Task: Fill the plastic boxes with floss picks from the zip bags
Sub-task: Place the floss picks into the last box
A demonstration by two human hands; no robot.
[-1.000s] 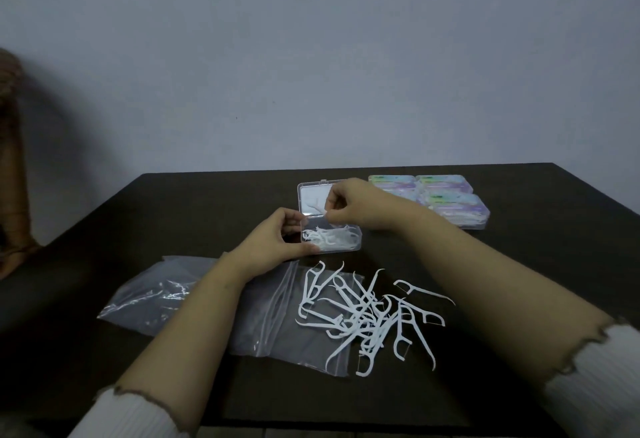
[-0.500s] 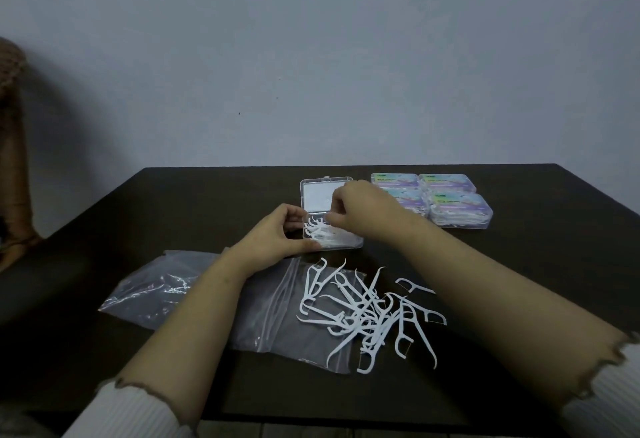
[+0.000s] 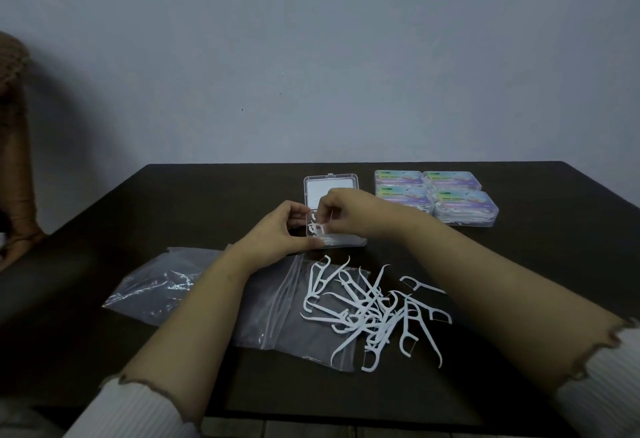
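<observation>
Nearest us on the dark desk (image 3: pixel 519 195) lies a loose heap of white floss picks (image 3: pixel 374 313), partly on top of a flat clear zip bag (image 3: pixel 207 285). Just beyond, our left hand (image 3: pixel 277 229) grips the left end of the open plastic box (image 3: pixel 341 240), thumb along its near edge. Our right hand (image 3: pixel 349 209) pinches a floss pick (image 3: pixel 320 229) over the box, which already holds some picks. Its clear lid (image 3: pixel 330 188) lies open behind. Farther right sit four closed, filled boxes (image 3: pixel 440 195), touching one another.
</observation>
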